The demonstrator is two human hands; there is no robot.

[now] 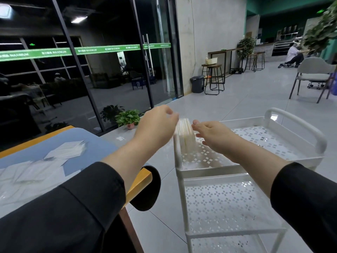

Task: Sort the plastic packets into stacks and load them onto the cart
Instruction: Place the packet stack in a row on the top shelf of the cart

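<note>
The left hand (156,125) has loosely bent fingers beside a stack of packets (186,137), and the right hand (209,132) sits at the other side, fingers loose too. I cannot tell if either hand touches the stack (it is blurry). The stack stands on its edge in the near left corner of the white cart (295,125), on the top shelf, likely so the rim keeps it from falling over. More packets (65,152) lie spread on the blue table (102,143), not yet sorted.
</note>
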